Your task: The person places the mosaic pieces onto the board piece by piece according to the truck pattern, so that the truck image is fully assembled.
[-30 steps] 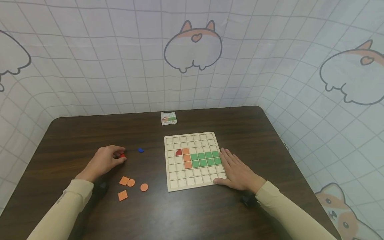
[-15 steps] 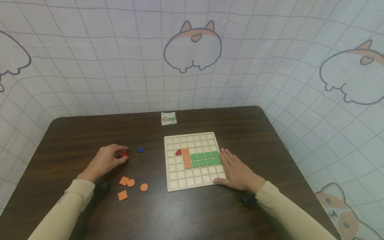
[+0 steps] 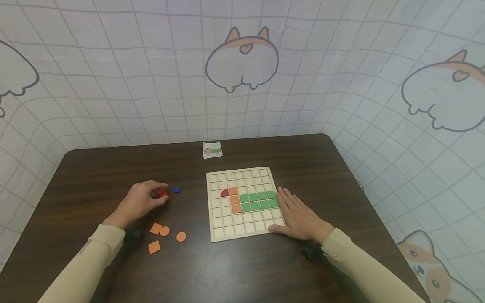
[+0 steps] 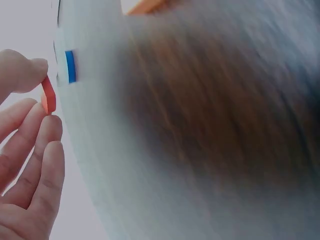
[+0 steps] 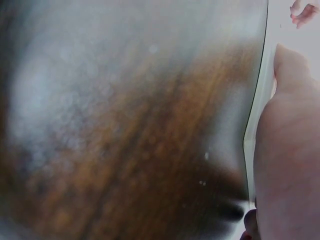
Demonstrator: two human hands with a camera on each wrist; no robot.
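Between thumb and fingertips my left hand (image 3: 142, 198) pinches a small red tile (image 4: 48, 95), seen nearly edge-on in the left wrist view; its full outline is hidden. Just right of those fingertips lies a blue piece (image 3: 177, 190) on the table. My right hand (image 3: 301, 214) rests with straight fingers along the right edge of a pale gridded board (image 3: 223, 231). On the board sit a dark red quarter-round tile (image 3: 225, 192), a column of orange square tiles (image 3: 235, 199) and two rows of green square tiles (image 3: 259, 201).
Loose orange squares (image 3: 154, 247) and orange discs (image 3: 181, 237) lie on the dark wooden table (image 3: 212, 277), nearer me than the left hand. A small picture card (image 3: 212, 150) is at the table's far edge. Patterned cloth walls (image 3: 151, 84) stand behind and at the sides.
My left hand has moved a little to the right with the red tile, closer to the blue piece. The right hand and the board have stayed in place.
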